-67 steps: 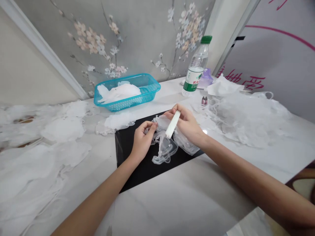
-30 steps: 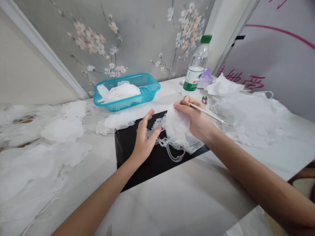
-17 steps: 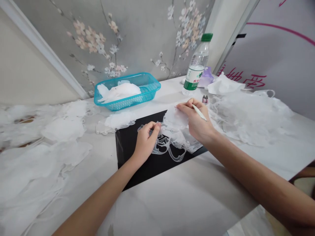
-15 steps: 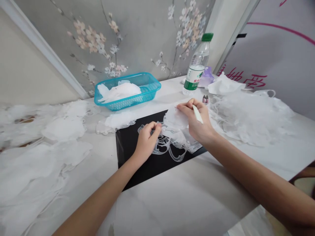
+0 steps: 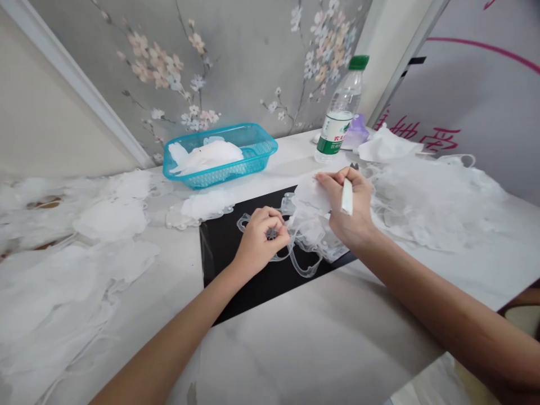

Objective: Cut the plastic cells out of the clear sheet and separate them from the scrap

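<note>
My right hand is closed around a flat white-handled tool, whose working end is hidden. Its thumb and forefinger meet at the top edge of a thin white sheet piece. To the left, my left hand is curled with thumb and fingertips pressed together, beside that piece; whatever they pinch is too small to make out. Beneath both hands, clear plastic strips and crumpled white pieces lie tangled on a black mat.
Behind the mat stands a blue basket with white pieces in it. A water bottle is upright at the back right. White sheets are heaped at right and left. A small stack lies near the basket.
My right hand has shifted slightly right, carrying the tool and the white piece with it. My left hand has come a little right and its fingers have curled into a ring.
</note>
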Available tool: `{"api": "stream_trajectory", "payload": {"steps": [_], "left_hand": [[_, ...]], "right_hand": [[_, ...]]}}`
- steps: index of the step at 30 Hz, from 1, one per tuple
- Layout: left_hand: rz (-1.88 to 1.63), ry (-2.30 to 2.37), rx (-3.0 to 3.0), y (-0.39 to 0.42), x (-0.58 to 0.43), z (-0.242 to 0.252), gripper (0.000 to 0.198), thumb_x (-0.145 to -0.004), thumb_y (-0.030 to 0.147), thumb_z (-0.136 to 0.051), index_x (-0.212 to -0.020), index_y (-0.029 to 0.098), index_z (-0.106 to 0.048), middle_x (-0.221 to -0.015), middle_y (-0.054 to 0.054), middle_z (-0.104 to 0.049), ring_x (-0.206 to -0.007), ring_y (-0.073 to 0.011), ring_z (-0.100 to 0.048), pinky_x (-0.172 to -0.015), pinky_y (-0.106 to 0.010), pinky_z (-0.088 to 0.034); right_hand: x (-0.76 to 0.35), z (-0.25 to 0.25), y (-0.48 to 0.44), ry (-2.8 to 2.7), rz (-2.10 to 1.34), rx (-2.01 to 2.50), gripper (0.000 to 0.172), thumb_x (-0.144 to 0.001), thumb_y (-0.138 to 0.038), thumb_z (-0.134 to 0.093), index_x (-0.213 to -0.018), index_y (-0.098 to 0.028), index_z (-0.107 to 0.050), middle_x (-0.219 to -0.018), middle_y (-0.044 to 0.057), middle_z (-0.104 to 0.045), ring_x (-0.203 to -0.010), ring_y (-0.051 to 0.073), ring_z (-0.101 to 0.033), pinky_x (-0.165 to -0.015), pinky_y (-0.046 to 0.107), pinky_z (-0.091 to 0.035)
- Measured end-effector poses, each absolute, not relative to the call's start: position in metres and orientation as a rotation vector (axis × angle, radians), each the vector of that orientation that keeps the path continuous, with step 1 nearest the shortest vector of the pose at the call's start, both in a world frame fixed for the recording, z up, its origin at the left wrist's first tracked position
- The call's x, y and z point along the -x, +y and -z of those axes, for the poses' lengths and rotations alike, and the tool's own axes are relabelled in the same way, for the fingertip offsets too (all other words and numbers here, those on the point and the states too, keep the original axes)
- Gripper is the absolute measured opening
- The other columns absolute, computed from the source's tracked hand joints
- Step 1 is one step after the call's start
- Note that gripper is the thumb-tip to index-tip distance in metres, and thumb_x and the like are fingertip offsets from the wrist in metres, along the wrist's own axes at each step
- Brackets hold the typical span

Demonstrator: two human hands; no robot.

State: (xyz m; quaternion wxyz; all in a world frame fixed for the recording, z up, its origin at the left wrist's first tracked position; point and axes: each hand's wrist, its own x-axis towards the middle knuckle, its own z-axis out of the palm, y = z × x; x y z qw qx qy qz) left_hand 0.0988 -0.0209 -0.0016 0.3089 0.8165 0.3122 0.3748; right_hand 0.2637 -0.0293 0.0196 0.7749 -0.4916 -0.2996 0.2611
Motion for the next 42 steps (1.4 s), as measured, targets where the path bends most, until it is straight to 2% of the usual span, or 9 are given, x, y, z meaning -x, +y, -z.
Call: {"api": "stream_trajectory", "payload": {"steps": [3, 6, 14, 19, 24, 28, 32, 39, 42], "left_hand": [[-0.997, 0.711, -2.227, -0.024, -0.099, 0.0, 0.022, -0.065, 0.006, -0.054, -0.05, 0.018, -0.043, -0.09, -0.004, -0.058, -0.087, -0.0177, -0.056, -0.08, -0.031, -0.041], [-0.97, 0.67, -2.193, -0.025, -0.098, 0.0, 0.024, -0.063, 0.005, -0.054, -0.047, 0.018, -0.041, -0.088, -0.004, -0.058, -0.088, -0.0193, -0.06, -0.078, -0.032, -0.042], [-0.94, 0.716, -2.174, -0.023, -0.097, 0.002, 0.024, -0.06, 0.007, -0.055, -0.044, 0.017, -0.04, -0.085, -0.004, -0.06, -0.072, -0.0152, -0.057, -0.061, -0.028, -0.041], [-0.724, 0.524, -2.703, -0.022, -0.095, 0.002, 0.021, -0.064, 0.006, -0.052, -0.049, 0.017, -0.043, -0.082, -0.003, -0.061, -0.083, -0.018, -0.057, -0.08, -0.034, -0.042], [-0.675, 0.491, -2.865, -0.023, -0.094, 0.003, 0.016, -0.066, 0.008, -0.051, -0.054, 0.017, -0.047, -0.079, -0.003, -0.06, -0.084, -0.0175, -0.056, -0.078, -0.031, -0.042], [-0.839, 0.686, -2.798, -0.023, -0.094, 0.002, 0.021, -0.07, 0.013, -0.054, -0.054, 0.018, -0.042, -0.069, -0.001, -0.056, -0.071, -0.015, -0.053, -0.072, -0.031, -0.04], [-1.301, 0.976, -2.665, -0.025, -0.092, 0.001, 0.005, -0.074, 0.016, -0.058, -0.077, 0.018, -0.054, -0.077, -0.002, -0.056, -0.077, -0.0177, -0.054, -0.074, -0.033, -0.039], [-1.835, 0.97, -2.151, -0.025, -0.092, 0.006, 0.037, -0.068, 0.011, -0.062, -0.098, 0.022, -0.043, -0.08, 0.003, -0.042, -0.066, -0.0111, -0.046, -0.067, -0.028, -0.041], [-1.832, 0.97, -2.056, -0.024, -0.09, 0.005, 0.034, -0.07, 0.009, -0.058, -0.098, 0.021, -0.046, -0.083, 0.001, -0.045, -0.068, -0.0111, -0.046, -0.067, -0.027, -0.041]], "right_hand": [[-0.266, -0.022, -0.03, -0.639, -0.521, 1.034, 0.037, -0.063, -0.016, -0.07, -0.053, -0.022, -0.034, -0.058, -0.003, -0.05, -0.055, 0.011, -0.045, -0.055, 0.028, -0.037], [-0.269, -0.024, -0.03, -0.66, -0.49, 1.001, 0.037, -0.064, -0.016, -0.07, -0.054, -0.022, -0.035, -0.058, -0.003, -0.048, -0.056, 0.011, -0.045, -0.056, 0.028, -0.038], [-0.276, -0.019, -0.027, -0.678, -0.468, 1.021, 0.043, -0.066, -0.024, -0.075, -0.056, -0.024, -0.034, -0.057, -0.003, -0.045, -0.059, 0.013, -0.05, -0.058, 0.031, -0.043], [-0.274, -0.016, -0.026, -0.643, -0.498, 1.051, 0.041, -0.065, -0.022, -0.074, -0.054, -0.023, -0.034, -0.059, -0.003, -0.052, -0.055, 0.011, -0.051, -0.057, 0.03, -0.044], [-0.265, -0.014, -0.026, -0.581, -0.531, 1.046, 0.039, -0.063, -0.016, -0.071, -0.053, -0.022, -0.035, -0.058, -0.003, -0.053, -0.054, 0.01, -0.05, -0.058, 0.029, -0.043], [-0.255, -0.011, -0.029, -0.671, -0.6, 1.016, 0.039, -0.065, -0.019, -0.072, -0.055, -0.022, -0.035, -0.058, -0.004, -0.051, -0.057, 0.01, -0.049, -0.058, 0.027, -0.04], [-0.251, -0.015, -0.035, -0.816, -0.522, 1.073, 0.043, -0.071, -0.028, -0.071, -0.054, -0.021, -0.032, -0.064, -0.002, -0.056, -0.063, 0.012, -0.054, -0.056, 0.027, -0.039], [-0.252, -0.033, -0.044, -0.93, -0.206, 1.16, 0.045, -0.076, -0.029, -0.069, -0.05, -0.022, -0.033, -0.061, -0.002, -0.057, -0.066, 0.015, -0.06, -0.061, 0.029, -0.044], [-0.252, -0.036, -0.044, -0.919, -0.164, 1.154, 0.043, -0.076, -0.029, -0.068, -0.051, -0.022, -0.034, -0.059, -0.003, -0.057, -0.07, 0.016, -0.063, -0.067, 0.031, -0.048]]}}
